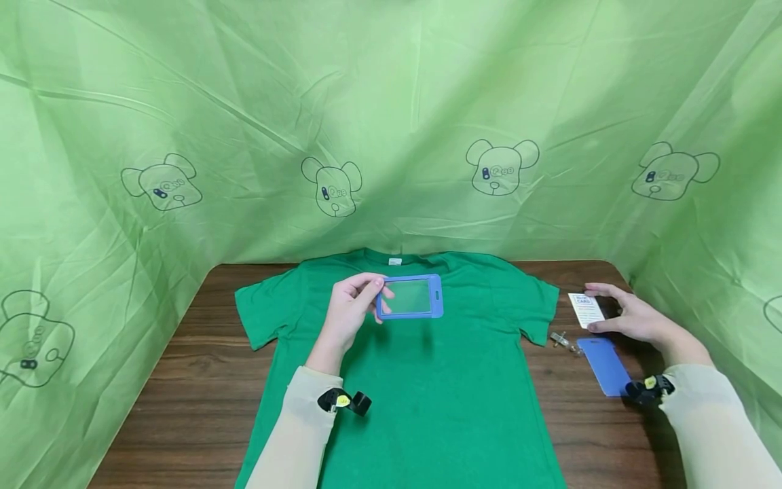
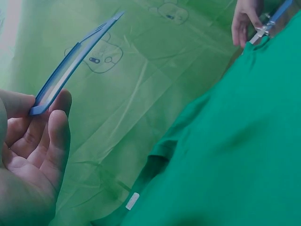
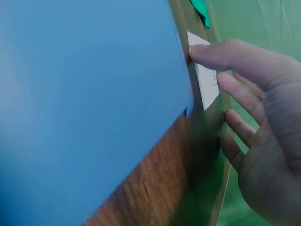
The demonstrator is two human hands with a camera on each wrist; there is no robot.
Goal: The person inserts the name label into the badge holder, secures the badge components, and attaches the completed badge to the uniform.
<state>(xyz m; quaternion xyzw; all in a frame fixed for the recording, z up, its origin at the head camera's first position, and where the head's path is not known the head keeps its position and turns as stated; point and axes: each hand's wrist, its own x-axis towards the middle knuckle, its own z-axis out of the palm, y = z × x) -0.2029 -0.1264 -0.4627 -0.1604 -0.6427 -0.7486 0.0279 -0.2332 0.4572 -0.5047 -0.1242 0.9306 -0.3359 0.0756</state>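
My left hand (image 1: pixel 351 305) pinches one short end of a blue badge holder (image 1: pixel 435 310) between thumb and fingers, holding it above the green T-shirt (image 1: pixel 452 387). The holder has a clear window and a slot at its far end. In the left wrist view the badge holder (image 2: pixel 70 70) appears edge-on. At the right, my right hand (image 1: pixel 638 322) grips a white printed card (image 1: pixel 585 312) across its opposite edges. The right wrist view has the thumb on the near edge of the card (image 3: pixel 207 82) and a finger at the far edge.
Beside the card lies a flat blue panel (image 1: pixel 605 367), partly under the right wrist's camera. A small metal-and-clear clip (image 1: pixel 565 341) sits between panel and shirt sleeve. The brown wooden table (image 1: pixel 183 401) is bordered by green curtains (image 1: pixel 415 102) printed with bear faces.
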